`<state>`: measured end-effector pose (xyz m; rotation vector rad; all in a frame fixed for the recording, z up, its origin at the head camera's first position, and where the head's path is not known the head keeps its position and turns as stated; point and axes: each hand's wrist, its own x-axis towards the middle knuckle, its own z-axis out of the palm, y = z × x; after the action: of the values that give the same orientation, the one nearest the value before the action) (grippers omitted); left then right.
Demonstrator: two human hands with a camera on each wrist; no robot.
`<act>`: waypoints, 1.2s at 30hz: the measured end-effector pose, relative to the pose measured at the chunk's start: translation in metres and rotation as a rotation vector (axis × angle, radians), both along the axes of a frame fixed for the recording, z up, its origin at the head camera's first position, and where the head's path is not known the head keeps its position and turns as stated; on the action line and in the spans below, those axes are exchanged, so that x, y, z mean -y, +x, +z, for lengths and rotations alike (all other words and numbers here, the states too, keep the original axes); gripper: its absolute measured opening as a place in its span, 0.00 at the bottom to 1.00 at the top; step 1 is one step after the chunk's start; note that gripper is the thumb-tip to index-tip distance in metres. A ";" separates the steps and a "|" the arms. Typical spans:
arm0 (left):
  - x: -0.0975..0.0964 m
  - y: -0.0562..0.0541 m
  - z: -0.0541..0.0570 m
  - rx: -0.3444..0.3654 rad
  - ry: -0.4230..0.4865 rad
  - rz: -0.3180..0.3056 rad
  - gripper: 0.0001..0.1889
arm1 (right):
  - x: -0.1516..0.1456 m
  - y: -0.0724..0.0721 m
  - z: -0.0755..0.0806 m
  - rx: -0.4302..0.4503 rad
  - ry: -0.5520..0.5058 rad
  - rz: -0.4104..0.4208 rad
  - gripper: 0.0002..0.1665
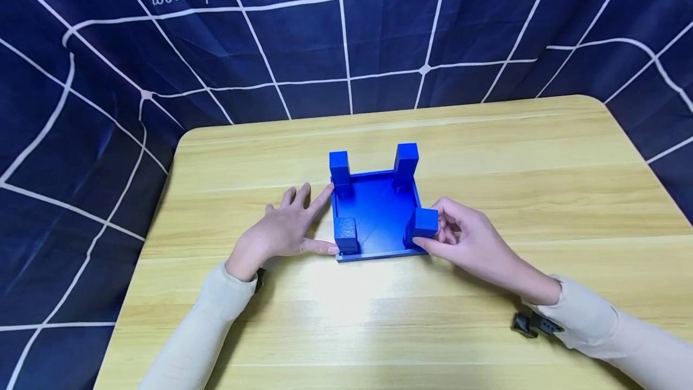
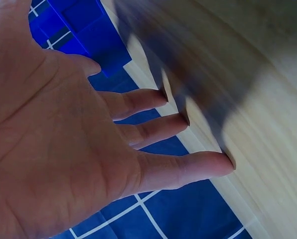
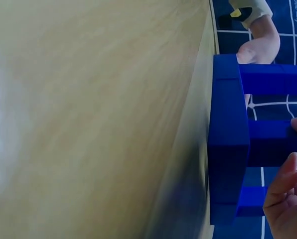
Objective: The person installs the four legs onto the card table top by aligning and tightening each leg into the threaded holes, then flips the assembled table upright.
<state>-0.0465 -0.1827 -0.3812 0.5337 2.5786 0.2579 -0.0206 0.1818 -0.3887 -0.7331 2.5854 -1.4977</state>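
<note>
A shallow blue square base (image 1: 379, 209) with a low rim lies on the table, a blue block-shaped leg standing upright at each corner. My right hand (image 1: 479, 242) pinches the near right leg (image 1: 425, 222) between thumb and fingers. In the right wrist view that leg (image 3: 268, 142) rises from the base's side (image 3: 228, 119). My left hand (image 1: 284, 227) is spread flat beside the base, thumb at the near left corner and index fingertip at the left rim. The left wrist view shows its other fingers (image 2: 188, 167) straight, tips on the tabletop.
The base rests mid-way on a light wood-grain table (image 1: 541, 167) with rounded back corners. Dark blue cloth (image 1: 379, 35) with white grid lines hangs behind and along both sides. A black wrist device (image 1: 536, 324) sits at my right sleeve.
</note>
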 end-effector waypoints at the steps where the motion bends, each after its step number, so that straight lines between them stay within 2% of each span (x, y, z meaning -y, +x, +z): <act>1: 0.000 0.000 0.000 0.001 0.000 0.000 0.67 | 0.000 0.000 0.000 -0.009 -0.003 0.002 0.24; 6: 0.000 0.000 0.001 0.002 0.000 0.001 0.66 | -0.001 -0.002 0.000 -0.040 -0.016 0.019 0.23; 22: -0.001 -0.001 0.000 -0.006 -0.003 -0.007 0.66 | -0.001 -0.001 -0.002 -0.036 0.000 0.029 0.23; 26: -0.001 -0.001 0.000 -0.007 -0.006 -0.008 0.66 | -0.001 0.002 -0.002 -0.013 0.027 0.013 0.16; 29: -0.001 -0.001 0.000 -0.003 -0.002 -0.007 0.66 | -0.001 0.004 -0.003 -0.004 0.052 -0.015 0.25; 36: -0.001 0.000 0.000 -0.006 -0.008 -0.008 0.66 | 0.000 0.006 -0.005 -0.045 0.075 -0.031 0.26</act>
<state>-0.0464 -0.1817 -0.3813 0.5421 2.5819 0.2438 -0.0149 0.1819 -0.3933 -0.7292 2.6813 -1.4002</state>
